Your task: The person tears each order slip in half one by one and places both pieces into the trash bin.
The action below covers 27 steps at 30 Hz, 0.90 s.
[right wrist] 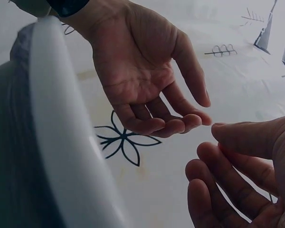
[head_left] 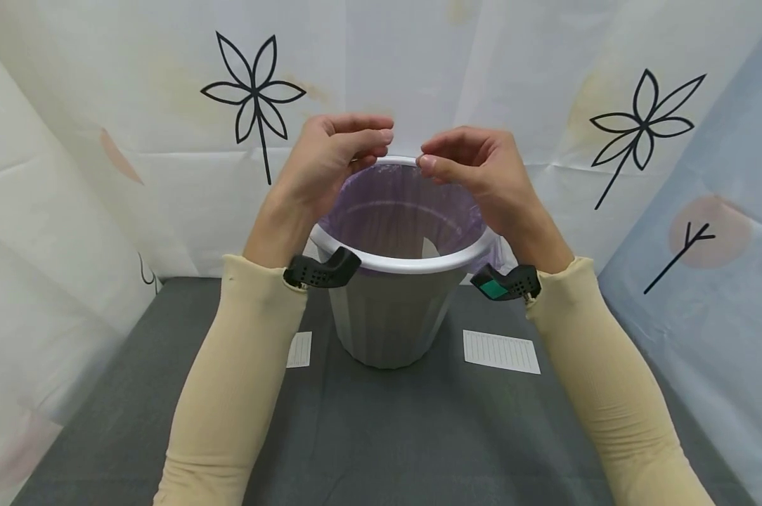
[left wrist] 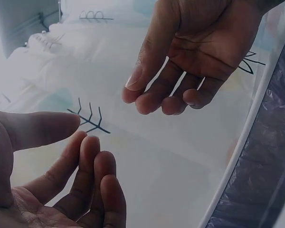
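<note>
A grey bin (head_left: 387, 316) with a pale rim stands upright on a dark cloth. Inside it is a thin purple bin liner (head_left: 387, 193), part of which hangs over the rim at the right. My left hand (head_left: 343, 158) is raised above the bin's left side, its fingers loosely bent and nothing in them. Opposite it, my right hand (head_left: 485, 165) hovers over the right side, likewise holding nothing visible, thumb near the fingertips. A gap separates the two hands. Both wrist views show the palms facing each other with bare fingers, beside the bin's rim (right wrist: 61, 109).
Two white lined paper slips lie on the dark cloth (head_left: 387, 436): one slip (head_left: 501, 351) right of the bin, the other slip (head_left: 300, 350) left, partly behind my forearm. A small pale patch (head_left: 429, 247) shows inside the bin. Printed white curtains (head_left: 406, 63) hang close behind.
</note>
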Tool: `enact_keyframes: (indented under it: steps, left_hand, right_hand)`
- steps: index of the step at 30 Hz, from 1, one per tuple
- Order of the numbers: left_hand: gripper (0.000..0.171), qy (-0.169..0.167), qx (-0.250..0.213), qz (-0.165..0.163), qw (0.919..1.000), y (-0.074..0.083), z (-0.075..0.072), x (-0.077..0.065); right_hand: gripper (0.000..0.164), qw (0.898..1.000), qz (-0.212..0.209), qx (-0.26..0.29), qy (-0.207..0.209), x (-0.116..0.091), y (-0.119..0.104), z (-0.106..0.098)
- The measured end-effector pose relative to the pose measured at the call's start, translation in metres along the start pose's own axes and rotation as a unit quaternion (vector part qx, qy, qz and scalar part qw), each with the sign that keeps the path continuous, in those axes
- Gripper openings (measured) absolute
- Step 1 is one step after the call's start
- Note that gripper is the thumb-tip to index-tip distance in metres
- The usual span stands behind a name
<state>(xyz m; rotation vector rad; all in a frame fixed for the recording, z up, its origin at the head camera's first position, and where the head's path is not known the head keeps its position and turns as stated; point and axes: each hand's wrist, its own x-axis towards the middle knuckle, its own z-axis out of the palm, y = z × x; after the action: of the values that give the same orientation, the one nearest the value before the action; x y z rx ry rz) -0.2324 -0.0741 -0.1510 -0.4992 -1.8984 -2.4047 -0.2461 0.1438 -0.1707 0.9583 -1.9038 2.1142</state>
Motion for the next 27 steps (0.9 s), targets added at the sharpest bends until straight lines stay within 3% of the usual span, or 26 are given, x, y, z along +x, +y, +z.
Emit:
enact_keyframes:
  steps: [9,14,20,27]
  left_hand:
    - [0.016,-0.041,0.016,0.034,0.9985,-0.005,-0.006,-0.034]
    - [0.017,-0.065,0.032,0.074,0.9947,-0.012,-0.016,-0.057]
    - [0.020,-0.051,0.057,0.112,0.9908,-0.021,-0.027,-0.085]
    - [0.024,-0.029,0.081,0.106,0.9906,-0.034,-0.036,-0.113]
  right_hand:
    - [0.017,0.998,-0.039,-0.039,-0.017,-0.034,-0.003,0.007]
    - [0.020,0.997,-0.048,-0.059,-0.008,-0.057,-0.003,0.008]
    - [0.016,0.996,-0.067,-0.060,0.006,-0.084,-0.003,0.007]
    - [0.029,0.995,-0.085,-0.051,0.021,-0.112,0.002,0.006]
